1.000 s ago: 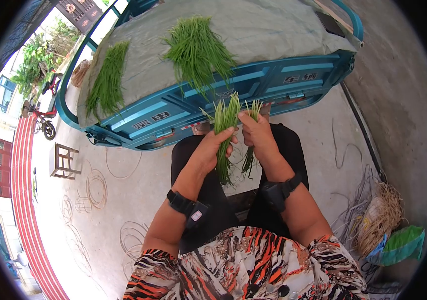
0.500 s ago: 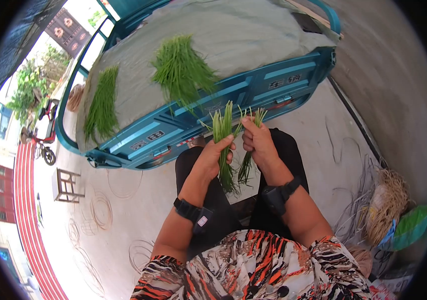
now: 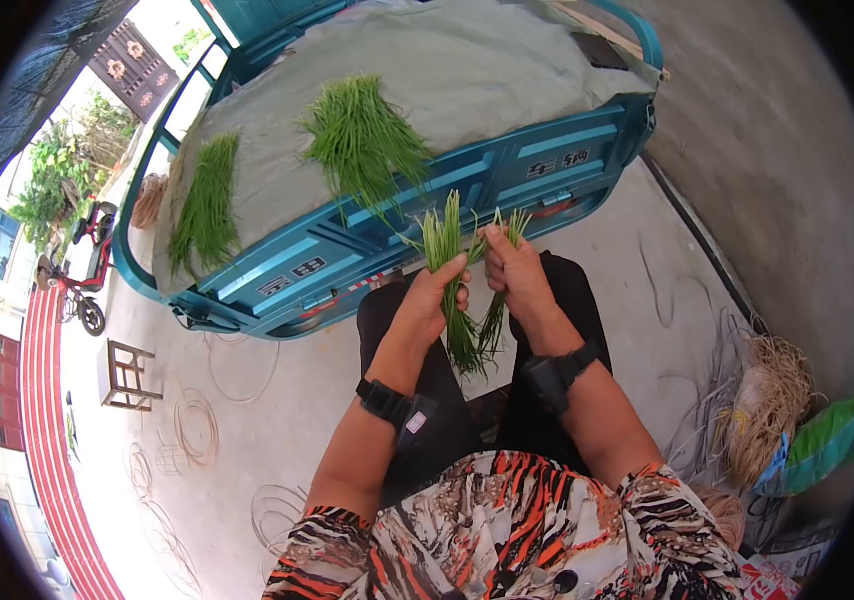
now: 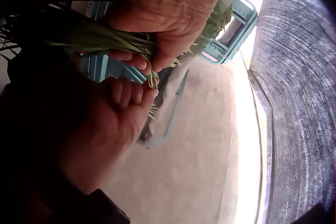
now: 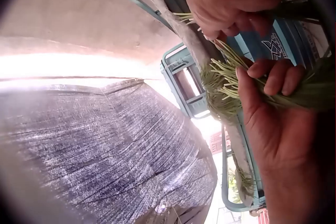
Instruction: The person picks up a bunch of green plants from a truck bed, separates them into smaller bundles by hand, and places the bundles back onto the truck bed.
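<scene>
My left hand [image 3: 433,296] grips a bunch of long green chives [image 3: 443,238] just below its pale cut ends, with the leaves hanging down. Close beside it, my right hand [image 3: 515,272] holds a thinner bunch of chives [image 3: 493,326]. In the left wrist view, the right thumb and fingers [image 4: 126,95] pinch at a few stems by the left hand's bunch. The right wrist view shows the left thumb lying along the pale stem ends [image 5: 226,74]. Beyond the hands, a thick pile of chives [image 3: 365,135] and a narrower one [image 3: 207,198] lie on a grey sheet [image 3: 487,75].
The sheet covers the bed of a blue cargo tricycle [image 3: 397,225] in front of the knees. A small stool [image 3: 129,375] and coils of wire [image 3: 197,425] are at left. Dry straw-coloured strands [image 3: 767,410] and a green bag [image 3: 827,447] lie at right.
The head view has turned, so the tricycle and chive piles appear farther left and lower. Both hands keep their bunches, and the right hand's stems now come right up to the left bunch.
</scene>
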A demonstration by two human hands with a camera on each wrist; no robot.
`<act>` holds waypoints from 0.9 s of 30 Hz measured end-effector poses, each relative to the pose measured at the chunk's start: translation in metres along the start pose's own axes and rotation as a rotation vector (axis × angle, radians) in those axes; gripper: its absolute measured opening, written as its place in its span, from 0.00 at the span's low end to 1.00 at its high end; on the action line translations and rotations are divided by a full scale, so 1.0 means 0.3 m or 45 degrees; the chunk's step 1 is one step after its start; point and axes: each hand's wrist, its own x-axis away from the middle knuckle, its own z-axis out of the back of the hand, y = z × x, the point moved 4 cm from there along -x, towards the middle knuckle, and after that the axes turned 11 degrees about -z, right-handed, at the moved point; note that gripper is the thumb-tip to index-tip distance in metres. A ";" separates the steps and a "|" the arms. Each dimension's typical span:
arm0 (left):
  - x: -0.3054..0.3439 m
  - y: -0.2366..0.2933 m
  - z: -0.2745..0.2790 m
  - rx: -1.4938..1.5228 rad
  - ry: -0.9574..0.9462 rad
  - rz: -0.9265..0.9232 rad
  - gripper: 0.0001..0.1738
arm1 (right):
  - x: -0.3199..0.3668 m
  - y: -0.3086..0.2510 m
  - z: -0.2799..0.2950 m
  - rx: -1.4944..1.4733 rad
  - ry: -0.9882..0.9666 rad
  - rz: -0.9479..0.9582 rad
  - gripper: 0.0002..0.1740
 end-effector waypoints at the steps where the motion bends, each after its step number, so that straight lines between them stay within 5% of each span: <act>1: 0.004 0.006 0.006 0.013 -0.003 -0.016 0.10 | -0.001 0.004 -0.001 0.043 0.013 0.019 0.12; 18: 0.195 0.010 0.021 0.082 -0.115 -0.040 0.08 | 0.125 0.011 -0.113 0.193 -0.255 -0.257 0.17; 24: 0.268 -0.049 0.043 0.031 -0.020 -0.041 0.13 | 0.161 0.059 -0.077 0.412 -0.013 0.156 0.16; 27: 0.297 -0.073 0.032 0.076 -0.008 -0.060 0.14 | 0.164 0.077 -0.080 -0.096 -0.119 0.082 0.17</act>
